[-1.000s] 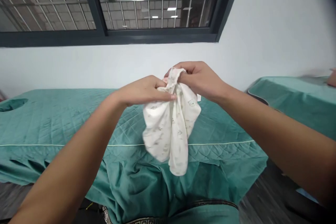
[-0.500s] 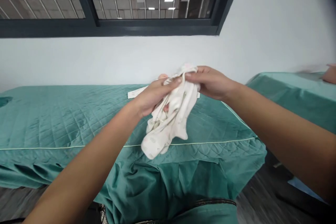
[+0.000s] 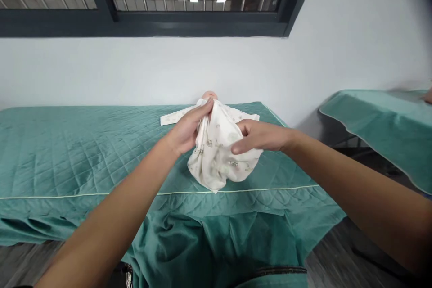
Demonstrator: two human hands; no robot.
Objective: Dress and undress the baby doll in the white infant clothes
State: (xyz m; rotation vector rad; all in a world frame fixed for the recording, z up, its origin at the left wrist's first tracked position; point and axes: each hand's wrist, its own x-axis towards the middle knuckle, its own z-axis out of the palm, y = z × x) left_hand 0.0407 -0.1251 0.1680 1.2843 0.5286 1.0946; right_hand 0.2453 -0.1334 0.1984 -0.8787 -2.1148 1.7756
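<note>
A small white printed garment (image 3: 218,153) hangs bunched between both my hands, just above the green quilted bed (image 3: 84,144). My left hand (image 3: 187,128) pinches its upper edge, fingers closed on the cloth. My right hand (image 3: 258,137) grips its right side, thumb and fingers pressed into the fabric. Behind the garment a doll (image 3: 209,96) lies on the bed in a white top, its sleeve (image 3: 173,118) stretched out to the left; most of the doll is hidden by the cloth.
The bed stands against a white wall under a dark-framed window (image 3: 189,22). A second green-covered bed (image 3: 381,121) stands at the right, with part of another person's hand (image 3: 428,96) at its far edge. Dark wooden floor shows between the two beds.
Both hands have lowered the garment from chest height toward the bed. My right hand has shifted from the top edge to the cloth's right side. The view has tilted down, and the doll now shows.
</note>
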